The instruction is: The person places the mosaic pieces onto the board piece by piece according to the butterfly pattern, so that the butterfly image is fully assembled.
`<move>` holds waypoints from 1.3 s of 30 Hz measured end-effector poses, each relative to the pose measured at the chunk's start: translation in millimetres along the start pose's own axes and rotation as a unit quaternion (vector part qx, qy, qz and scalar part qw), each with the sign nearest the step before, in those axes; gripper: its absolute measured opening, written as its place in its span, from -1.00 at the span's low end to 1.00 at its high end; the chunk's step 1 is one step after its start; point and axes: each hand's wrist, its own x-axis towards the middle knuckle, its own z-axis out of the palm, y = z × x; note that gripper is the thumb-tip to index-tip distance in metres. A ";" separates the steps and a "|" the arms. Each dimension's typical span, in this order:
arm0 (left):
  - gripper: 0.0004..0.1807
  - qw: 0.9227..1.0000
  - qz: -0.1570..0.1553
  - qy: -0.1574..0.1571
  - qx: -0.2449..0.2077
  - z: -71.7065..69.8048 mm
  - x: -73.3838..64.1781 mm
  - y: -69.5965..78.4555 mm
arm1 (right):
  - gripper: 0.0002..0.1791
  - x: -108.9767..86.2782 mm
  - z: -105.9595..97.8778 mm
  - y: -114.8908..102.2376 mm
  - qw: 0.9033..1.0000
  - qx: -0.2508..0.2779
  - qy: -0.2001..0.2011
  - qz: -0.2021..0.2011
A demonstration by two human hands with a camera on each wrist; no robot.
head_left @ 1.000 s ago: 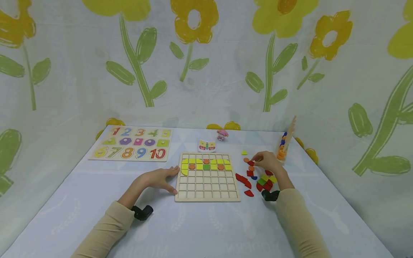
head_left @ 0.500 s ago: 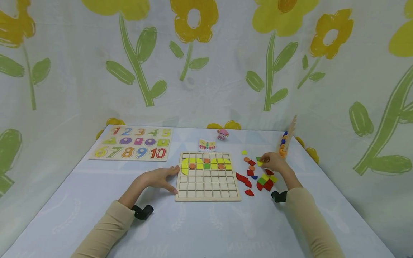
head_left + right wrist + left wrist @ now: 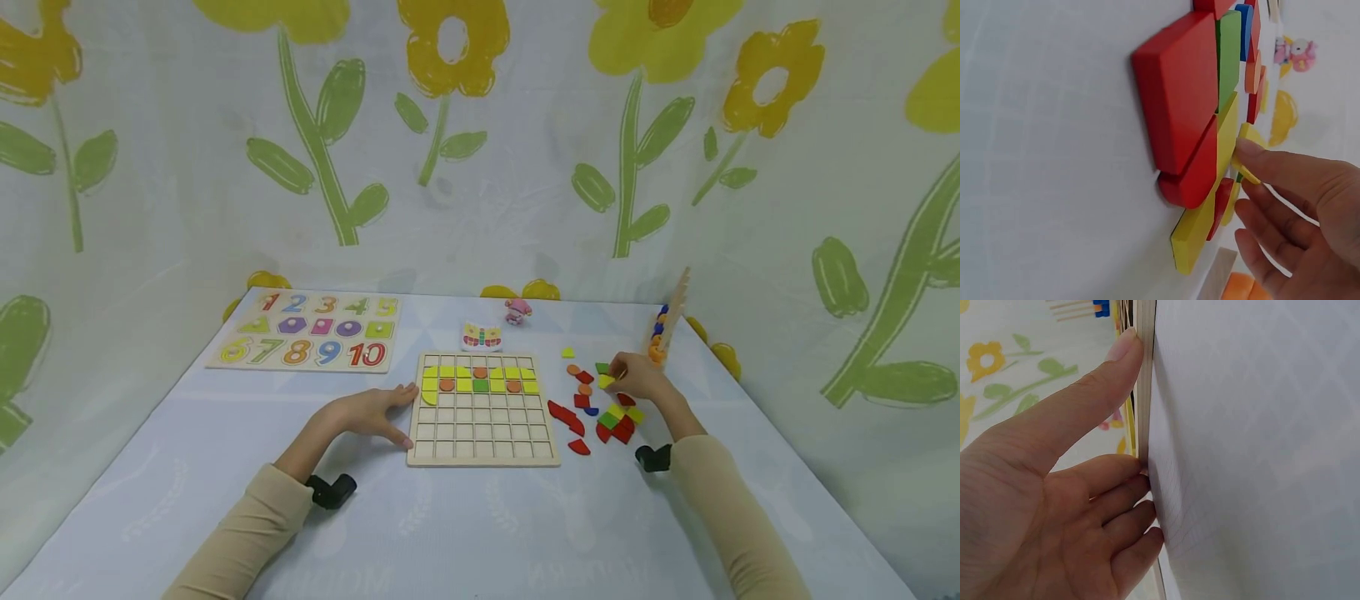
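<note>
A square wooden grid board (image 3: 483, 429) lies in the middle of the table. Yellow pieces, several orange discs and one green square fill part of its upper rows. My left hand (image 3: 371, 414) rests against the board's left edge, thumb and fingertips touching the rim; the left wrist view shows the thumb (image 3: 1124, 353) along that side. To the right of the board, my right hand (image 3: 636, 375) pinches a yellow block (image 3: 1249, 134) between thumb and fingers. A green block (image 3: 602, 367) lies just beyond it. Red, yellow and green blocks (image 3: 1175, 94) cluster on the near side of that hand.
Behind the board lies a butterfly pattern card (image 3: 481, 337), with a small pink figurine (image 3: 517, 311) farther back. A number puzzle board (image 3: 303, 332) occupies the back left. A bead frame (image 3: 670, 325) stands at the back right, near the right hand.
My right hand has moved right, away from a red block near the orange discs, to the yellow block. A green block now shows beside it. The left hand has stayed at the board's edge.
</note>
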 end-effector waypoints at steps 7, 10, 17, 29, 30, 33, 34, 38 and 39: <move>0.10 1.000 -0.003 -0.001 -0.002 -0.6 -0.3 0.6 | -0.79 -0.9 -0.2 -0.1 0.999 0.012 0.013 -0.026; 0.10 1.000 -0.002 0.001 -0.001 -0.4 -0.3 0.1 | -0.86 -2.4 -0.3 -3.5 0.998 0.008 0.023 -0.050; 0.10 1.000 -0.005 0.002 -0.003 -1.0 -0.3 0.3 | -0.89 -13.6 5.6 -30.2 0.995 0.003 0.061 -0.079; 0.10 1.000 -0.011 -0.001 -0.005 -0.1 0.5 1.0 | -0.93 -25.7 33.4 -93.4 0.978 0.021 0.059 -0.199; 0.10 1.000 -0.012 0.000 -0.005 0.2 0.6 0.8 | -0.92 -26.1 36.3 -99.5 0.976 0.019 0.057 -0.211; 0.10 1.000 -0.013 0.002 -0.005 0.9 1.2 0.1 | -0.91 -27.7 45.4 -118.9 0.971 0.020 0.044 -0.234; 0.10 1.000 -0.013 0.003 -0.006 1.2 1.3 -0.1 | -0.91 -27.8 48.7 -124.7 0.970 0.020 0.037 -0.240; 0.10 1.000 -0.014 0.005 -0.004 1.7 1.3 0.0 | -0.89 -26.4 63.0 -146.5 0.965 0.018 0.019 -0.261; 0.10 1.000 -0.014 0.005 -0.004 1.7 1.1 0.2 | -0.89 -25.7 66.8 -151.6 0.963 0.018 0.016 -0.267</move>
